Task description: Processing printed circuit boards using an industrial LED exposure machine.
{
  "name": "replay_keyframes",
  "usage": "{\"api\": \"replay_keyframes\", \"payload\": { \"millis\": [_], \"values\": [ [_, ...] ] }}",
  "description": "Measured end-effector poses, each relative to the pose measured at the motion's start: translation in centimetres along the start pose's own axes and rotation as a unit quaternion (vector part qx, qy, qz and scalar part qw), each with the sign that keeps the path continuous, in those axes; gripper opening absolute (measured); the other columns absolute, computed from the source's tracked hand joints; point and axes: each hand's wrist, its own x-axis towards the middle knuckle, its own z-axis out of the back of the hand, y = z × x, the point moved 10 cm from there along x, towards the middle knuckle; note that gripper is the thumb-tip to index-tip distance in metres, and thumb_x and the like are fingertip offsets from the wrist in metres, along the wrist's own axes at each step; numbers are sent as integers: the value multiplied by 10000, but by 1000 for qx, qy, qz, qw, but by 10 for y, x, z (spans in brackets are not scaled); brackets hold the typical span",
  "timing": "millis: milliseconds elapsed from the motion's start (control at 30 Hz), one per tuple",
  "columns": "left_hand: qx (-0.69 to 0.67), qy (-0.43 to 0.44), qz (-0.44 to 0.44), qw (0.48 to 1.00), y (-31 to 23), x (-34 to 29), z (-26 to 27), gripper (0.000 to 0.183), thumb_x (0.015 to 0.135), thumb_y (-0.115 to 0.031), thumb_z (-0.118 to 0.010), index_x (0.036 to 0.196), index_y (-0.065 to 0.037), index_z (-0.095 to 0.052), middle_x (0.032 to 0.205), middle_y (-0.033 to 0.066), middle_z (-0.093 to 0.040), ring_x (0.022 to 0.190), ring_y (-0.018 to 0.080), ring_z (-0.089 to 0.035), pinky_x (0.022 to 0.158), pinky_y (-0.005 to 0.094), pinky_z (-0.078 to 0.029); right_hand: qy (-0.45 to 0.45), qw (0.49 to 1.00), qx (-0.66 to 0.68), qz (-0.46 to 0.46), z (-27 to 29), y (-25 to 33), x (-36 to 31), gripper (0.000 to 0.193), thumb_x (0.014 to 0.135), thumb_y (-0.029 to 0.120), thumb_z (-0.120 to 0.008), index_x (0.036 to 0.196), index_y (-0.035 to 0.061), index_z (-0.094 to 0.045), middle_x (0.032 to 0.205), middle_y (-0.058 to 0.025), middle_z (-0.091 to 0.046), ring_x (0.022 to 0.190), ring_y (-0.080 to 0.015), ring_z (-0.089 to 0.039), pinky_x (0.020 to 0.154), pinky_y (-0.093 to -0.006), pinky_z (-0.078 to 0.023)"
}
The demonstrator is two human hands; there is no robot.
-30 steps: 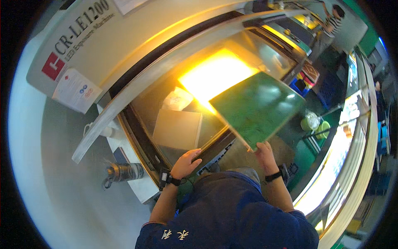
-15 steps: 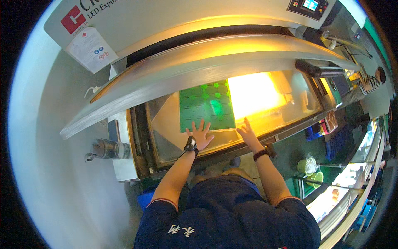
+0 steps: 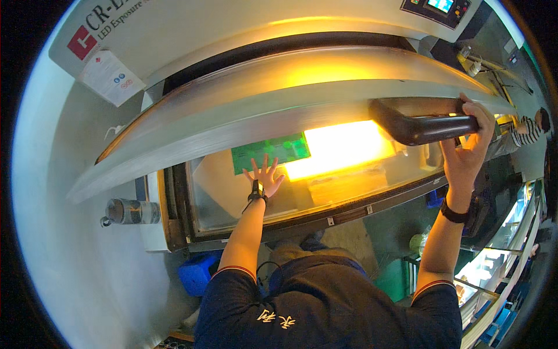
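Note:
My left hand [image 3: 266, 180] lies with its fingers spread over the near edge of a green patterned sheet [image 3: 293, 148]. The sheet rests on the glass bed [image 3: 279, 203] of a large machine, left of a glaring bright patch [image 3: 349, 144]. High on the right, my right hand [image 3: 469, 148] is wrapped round the right end of a thick dark handle [image 3: 427, 130]. That handle is fixed to the front of a long pale lid [image 3: 232, 131], which stands raised and hides the far part of the sheet.
A clear bottle [image 3: 133, 212] lies left of the bed. Behind the lid, the machine's housing carries a control panel [image 3: 440, 7] with a lit screen. A blue container [image 3: 200, 274] sits low by my left side. A person in a striped top [image 3: 528, 131] is far right.
My right hand has left the near edge of the bed and gone up to the handle. The lid and its handle have come lower and nearer, covering more of the sheet.

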Motion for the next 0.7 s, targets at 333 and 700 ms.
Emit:
{"api": "replay_keyframes", "payload": {
  "millis": [333,700],
  "values": [
    [-184,-9,-96,978,11,-170,9,349,943,-287,-540,1170,-41,-641,1177,196,-645,1101,380,-583,971,478,-439,298,950,-45,-87,-34,16,-153,211,718,200,-776,749,97,-595,785,-67,-621,810,-304,-588,763,-425,-434],
    [-393,-94,173,898,90,-320,119,257,977,-197,-550,915,11,-687,767,118,-668,720,245,-665,685,344,-524,846,519,-100,-75,-207,-37,-513,457,782,513,-729,1046,140,-737,1017,-123,-716,1015,-313,-672,862,-468,-515]
  ]
}}
